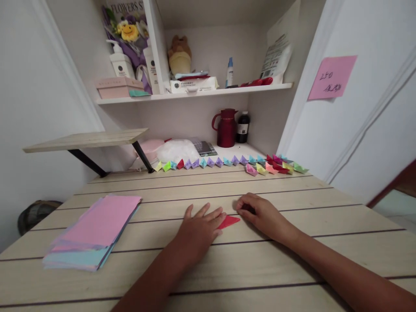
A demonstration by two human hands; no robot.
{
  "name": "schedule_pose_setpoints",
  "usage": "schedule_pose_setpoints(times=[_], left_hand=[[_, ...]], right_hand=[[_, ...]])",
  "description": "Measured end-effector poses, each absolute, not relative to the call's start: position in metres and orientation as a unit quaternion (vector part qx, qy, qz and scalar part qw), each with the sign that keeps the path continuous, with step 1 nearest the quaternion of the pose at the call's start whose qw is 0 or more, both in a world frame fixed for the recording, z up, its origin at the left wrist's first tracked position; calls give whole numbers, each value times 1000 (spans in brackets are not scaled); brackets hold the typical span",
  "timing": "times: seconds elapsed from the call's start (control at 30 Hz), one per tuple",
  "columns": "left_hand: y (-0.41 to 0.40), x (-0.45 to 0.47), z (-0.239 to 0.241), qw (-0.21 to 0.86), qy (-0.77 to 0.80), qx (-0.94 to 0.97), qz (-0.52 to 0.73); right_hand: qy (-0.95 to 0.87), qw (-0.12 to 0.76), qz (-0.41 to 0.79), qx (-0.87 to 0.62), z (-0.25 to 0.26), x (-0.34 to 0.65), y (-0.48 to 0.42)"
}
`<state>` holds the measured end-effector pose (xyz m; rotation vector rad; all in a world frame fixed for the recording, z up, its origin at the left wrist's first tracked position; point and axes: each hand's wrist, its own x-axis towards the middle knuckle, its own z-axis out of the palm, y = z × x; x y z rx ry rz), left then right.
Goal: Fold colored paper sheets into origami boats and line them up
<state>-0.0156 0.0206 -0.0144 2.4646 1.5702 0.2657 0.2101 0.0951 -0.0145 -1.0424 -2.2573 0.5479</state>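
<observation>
Paper [230, 221], red, folded to a triangle, lies flat on table [247, 268] btwn hands: L hand [199, 227] open, fingers spread, pressing its left part, prob. to pin it, R hand [260, 214] curled at its right tip, can't tell if pinching; sheet stack [94, 229] near, left.

Table [292, 260]: sheets [94, 229], red paper [229, 222], perhaps boats [227, 162]
</observation>
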Motion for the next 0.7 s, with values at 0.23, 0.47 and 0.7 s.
schedule_pose_setpoints(times=[0.23, 0.47, 0.7], left_hand=[[17, -13, -5, 121, 534, 835, 61], [16, -28, 3, 160, 503, 846, 69], [24, -37, -10, 135, 496, 849, 121]], right_hand=[[-899, 298, 175, -270, -7, 204, 79], [-935, 223, 127, -244, -7, 202, 73], [-930, 229, 131, -258, -12, 205, 67]])
